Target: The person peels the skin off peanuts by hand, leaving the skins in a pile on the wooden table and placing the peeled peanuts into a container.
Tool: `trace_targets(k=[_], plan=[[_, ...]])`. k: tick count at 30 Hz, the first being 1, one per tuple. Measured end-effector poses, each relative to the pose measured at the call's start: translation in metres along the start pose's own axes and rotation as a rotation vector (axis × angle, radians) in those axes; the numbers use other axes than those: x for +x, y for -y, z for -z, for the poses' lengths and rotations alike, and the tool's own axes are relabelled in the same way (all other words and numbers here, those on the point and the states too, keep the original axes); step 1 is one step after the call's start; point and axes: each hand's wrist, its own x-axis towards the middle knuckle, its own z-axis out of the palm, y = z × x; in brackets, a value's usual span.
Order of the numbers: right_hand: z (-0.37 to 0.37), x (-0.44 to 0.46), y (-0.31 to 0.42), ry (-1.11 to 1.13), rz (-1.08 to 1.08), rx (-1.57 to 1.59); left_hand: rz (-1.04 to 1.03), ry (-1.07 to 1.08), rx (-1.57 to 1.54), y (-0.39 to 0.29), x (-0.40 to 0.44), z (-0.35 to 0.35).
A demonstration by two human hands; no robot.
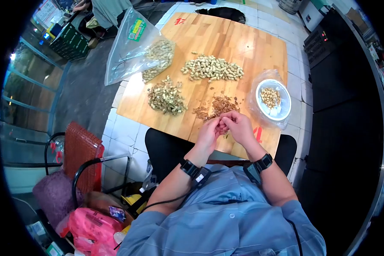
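Observation:
My left hand point(210, 131) and my right hand point(238, 124) meet over the near edge of the wooden table point(262, 51), fingers pinched together. Whatever lies between their fingertips is too small and covered to make out. Just beyond the fingers spreads a patch of reddish-brown peanut skins point(222, 106). Left of it sits a heap of broken peanut shells point(166, 97). A pile of whole unshelled peanuts point(212, 68) lies farther back. To the right, a white bowl point(286, 112) lined with clear plastic contains shelled peanut kernels point(270, 98).
A clear plastic bag point(130, 53) with more unshelled peanuts point(161, 57) leans on the table's left side. A brown woven chair point(84, 155) and a pink bag point(91, 226) are at lower left. A dark animal point(224, 13) lies beyond the table. Black cabinets point(345, 119) line the right.

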Motion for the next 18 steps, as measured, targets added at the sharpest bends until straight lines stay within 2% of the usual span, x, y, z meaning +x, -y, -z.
trace_targets(k=[3, 18], plan=[[0.004, 0.0, -0.003, 0.027, -0.059, 0.05, 0.019, -0.107, 0.052, -0.007, -0.009, -0.013], [0.008, 0.001, -0.008, 0.073, -0.113, 0.158, -0.09, -0.255, 0.377, -0.009, -0.004, -0.015]])
